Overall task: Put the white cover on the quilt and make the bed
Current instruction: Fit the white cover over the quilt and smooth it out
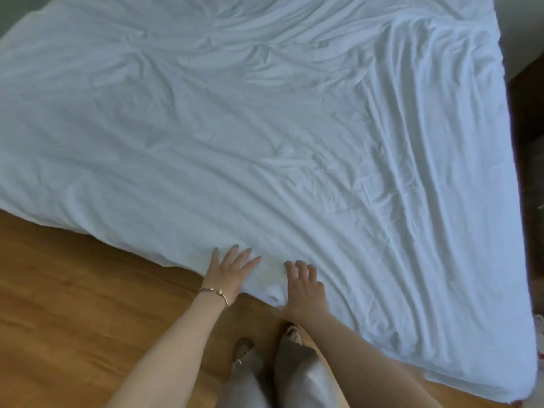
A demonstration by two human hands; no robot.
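Note:
The white quilt in its cover [265, 128] lies spread and wrinkled over the bed, its near edge hanging down to the wooden floor. My left hand [229, 270], with a bracelet at the wrist, presses flat on that near edge with straight, spread fingers. My right hand [304, 285] rests on the fabric just to the right, fingers slightly bent and holding nothing. The two hands are a hand's width apart.
Wooden floor [73, 304] runs along the near side of the bed. My legs and feet [265, 357] stand close to the quilt's edge. A dark strip of floor and a pale object [518, 33] lie past the bed's right side.

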